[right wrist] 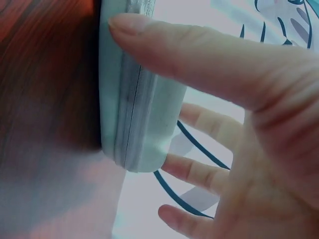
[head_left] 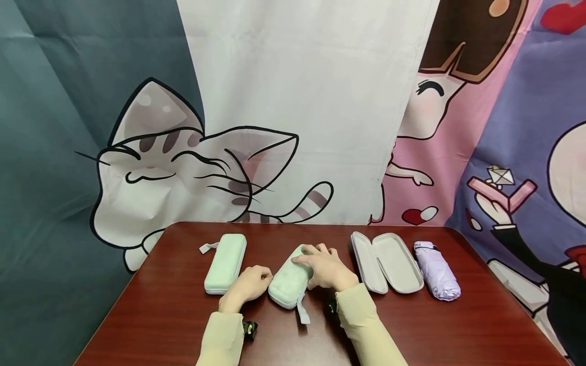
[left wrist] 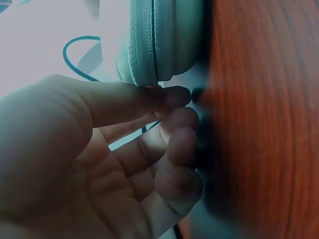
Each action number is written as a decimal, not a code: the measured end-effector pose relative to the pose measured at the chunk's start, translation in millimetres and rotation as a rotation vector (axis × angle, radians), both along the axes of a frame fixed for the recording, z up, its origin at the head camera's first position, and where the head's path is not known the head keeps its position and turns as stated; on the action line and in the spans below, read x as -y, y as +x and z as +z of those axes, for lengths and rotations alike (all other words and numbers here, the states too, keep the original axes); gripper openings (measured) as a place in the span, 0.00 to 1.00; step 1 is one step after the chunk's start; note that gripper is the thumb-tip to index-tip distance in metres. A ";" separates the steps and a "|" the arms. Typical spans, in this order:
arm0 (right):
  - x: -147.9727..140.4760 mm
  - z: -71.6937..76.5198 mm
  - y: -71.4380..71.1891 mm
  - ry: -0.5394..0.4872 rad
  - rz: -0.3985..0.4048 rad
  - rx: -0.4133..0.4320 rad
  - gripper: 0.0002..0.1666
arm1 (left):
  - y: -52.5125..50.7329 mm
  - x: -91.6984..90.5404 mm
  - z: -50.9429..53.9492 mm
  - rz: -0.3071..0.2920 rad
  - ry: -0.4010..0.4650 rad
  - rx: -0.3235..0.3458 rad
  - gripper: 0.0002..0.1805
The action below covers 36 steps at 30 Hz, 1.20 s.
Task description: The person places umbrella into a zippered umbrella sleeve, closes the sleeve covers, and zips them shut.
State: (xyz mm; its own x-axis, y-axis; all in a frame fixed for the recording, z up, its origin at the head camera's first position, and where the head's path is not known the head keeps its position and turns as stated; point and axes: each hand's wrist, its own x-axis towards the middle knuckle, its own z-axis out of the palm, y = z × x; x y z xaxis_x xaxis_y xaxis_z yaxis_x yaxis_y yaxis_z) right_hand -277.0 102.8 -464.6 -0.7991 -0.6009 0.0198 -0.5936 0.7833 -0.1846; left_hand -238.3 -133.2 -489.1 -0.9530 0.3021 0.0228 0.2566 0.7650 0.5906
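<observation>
A pale green zip case [head_left: 287, 282] lies slanted on the table in the middle of the head view, a light strap [head_left: 302, 311] hanging from its near end. My right hand [head_left: 330, 268] holds it from the right. In the right wrist view, the thumb [right wrist: 164, 47] presses across the zipper side [right wrist: 133, 109], while the other fingers reach over the far side. At the case's left edge is my left hand [head_left: 251, 285], fingers curled. Its thumb and fingertips pinch right at the zipper [left wrist: 153, 45] in the left wrist view; the pull itself is hidden between them.
Left of the hands lies another pale green case [head_left: 226, 263] with a strap [head_left: 208, 247]. To the right, a light grey case [head_left: 397, 262] lies opened flat, beside a folded lilac umbrella [head_left: 437, 271]. A printed curtain [head_left: 293, 101] hangs behind the brown table [head_left: 151, 315].
</observation>
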 end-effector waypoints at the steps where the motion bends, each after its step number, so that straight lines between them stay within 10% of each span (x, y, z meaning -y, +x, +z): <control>1: -0.1 0.0 -0.3 -0.007 0.011 -0.006 0.44 | -0.7 -0.3 0.3 0.001 -0.005 -0.001 0.10; 12: 2.0 -5.4 -4.1 -0.026 0.107 -0.040 0.49 | -4.7 -2.5 -1.6 0.019 -0.018 -0.007 0.08; 36: 13.2 -7.4 2.8 0.014 -0.150 -0.132 0.50 | -3.2 10.3 -5.7 0.034 0.018 -0.032 0.09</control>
State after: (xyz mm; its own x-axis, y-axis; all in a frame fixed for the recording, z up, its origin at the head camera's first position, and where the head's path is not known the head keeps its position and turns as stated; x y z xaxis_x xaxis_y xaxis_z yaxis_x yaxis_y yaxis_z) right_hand -274.2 89.6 -472.0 -0.8706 -0.4765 0.1226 -0.4886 0.8666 -0.1014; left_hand -241.5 -143.6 -494.8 -0.9614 0.2688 0.0590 0.2499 0.7629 0.5963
